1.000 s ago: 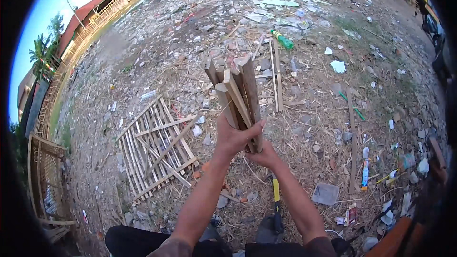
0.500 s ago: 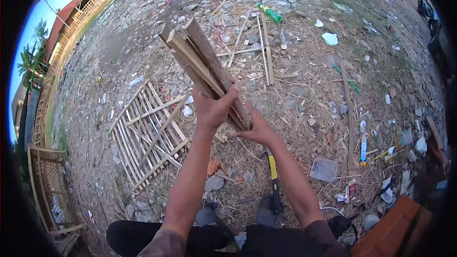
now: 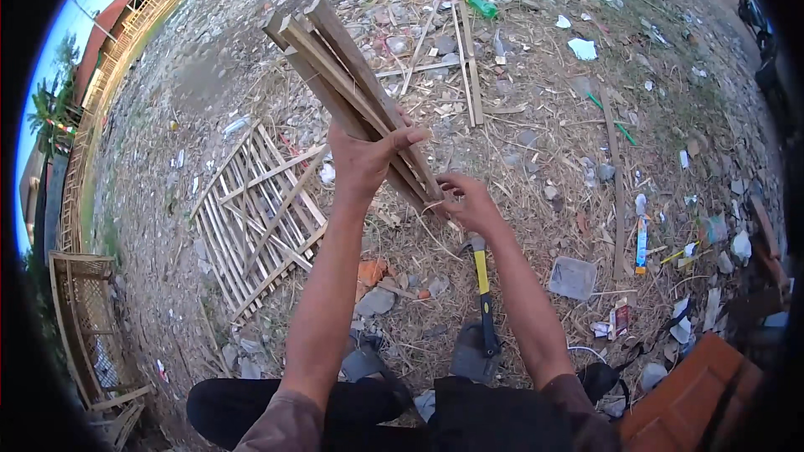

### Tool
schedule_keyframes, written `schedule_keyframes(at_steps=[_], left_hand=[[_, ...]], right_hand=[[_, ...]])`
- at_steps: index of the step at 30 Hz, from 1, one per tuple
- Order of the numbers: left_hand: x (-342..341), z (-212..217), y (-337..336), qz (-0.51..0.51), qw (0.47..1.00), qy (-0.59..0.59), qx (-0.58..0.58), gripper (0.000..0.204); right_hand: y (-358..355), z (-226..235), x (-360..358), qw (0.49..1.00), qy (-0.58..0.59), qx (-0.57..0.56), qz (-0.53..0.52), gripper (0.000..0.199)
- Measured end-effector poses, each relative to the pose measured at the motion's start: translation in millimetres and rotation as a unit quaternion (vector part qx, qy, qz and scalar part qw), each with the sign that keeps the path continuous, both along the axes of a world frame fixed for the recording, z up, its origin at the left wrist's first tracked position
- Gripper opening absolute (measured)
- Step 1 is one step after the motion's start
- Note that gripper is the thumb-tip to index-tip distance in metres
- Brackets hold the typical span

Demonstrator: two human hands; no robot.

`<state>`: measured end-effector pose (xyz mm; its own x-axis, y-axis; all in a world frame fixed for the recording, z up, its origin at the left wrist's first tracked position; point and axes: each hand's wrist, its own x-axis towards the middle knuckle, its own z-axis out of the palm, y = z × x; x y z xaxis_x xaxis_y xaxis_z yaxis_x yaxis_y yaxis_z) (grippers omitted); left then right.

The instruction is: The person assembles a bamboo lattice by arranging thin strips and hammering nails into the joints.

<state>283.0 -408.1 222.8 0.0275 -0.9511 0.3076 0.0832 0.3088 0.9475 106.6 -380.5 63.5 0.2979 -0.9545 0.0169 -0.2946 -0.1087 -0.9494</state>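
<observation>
A bundle of thin wooden slats (image 3: 335,67) is held in both hands, tilted with its top toward the upper left. My left hand (image 3: 364,159) grips it around the middle. My right hand (image 3: 469,201) holds the lower end of the bundle. Below the hands a hammer with a yellow and black handle (image 3: 482,289) lies on the ground between my feet.
A slatted wooden lattice panel (image 3: 260,209) lies flat on the ground at the left. Loose slats (image 3: 467,63), a green bottle (image 3: 477,4), a flat grey container (image 3: 574,278), stones and litter cover the dirt. A wooden frame (image 3: 88,326) stands far left; an orange object (image 3: 695,393) sits lower right.
The bundle has swung from nearly upright to leaning toward the upper left, and both hands have shifted with it. The view has moved closer to the ground.
</observation>
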Motion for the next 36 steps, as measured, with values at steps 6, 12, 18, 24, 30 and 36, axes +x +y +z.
schedule_keyframes(at_steps=[6, 12, 18, 24, 30, 36], left_hand=[[2.4, -0.6, -0.3, 0.005, 1.000, 0.014, -0.018, 0.064], [1.6, -0.2, 0.0, 0.026, 1.000, 0.007, 0.000, 0.068], [3.7, -7.7, -5.6, 0.006, 1.000, 0.020, -0.012, 0.075], [-3.1, -1.3, -2.9, -0.001, 0.995, 0.097, -0.025, 0.076], [1.0, -3.3, -7.1, -0.006, 0.997, 0.075, -0.027, 0.082], [-4.1, -1.0, -2.9, -0.001, 0.998, 0.058, -0.012, 0.078]], right_hand=[[-9.4, 2.8, -12.6, 0.988, -0.047, 0.148, -0.006, 0.039], [-7.2, 1.6, -10.2, 0.994, -0.046, 0.101, -0.007, 0.028], [-8.5, 4.7, -3.4, 0.996, 0.041, -0.073, -0.002, 0.026], [-11.3, -1.7, -8.8, 0.996, 0.020, -0.090, 0.013, 0.018], [-9.1, 20.8, -13.9, 0.990, 0.046, -0.129, 0.032, 0.017], [0.9, -0.9, -7.5, 0.992, 0.070, -0.102, 0.036, 0.017]])
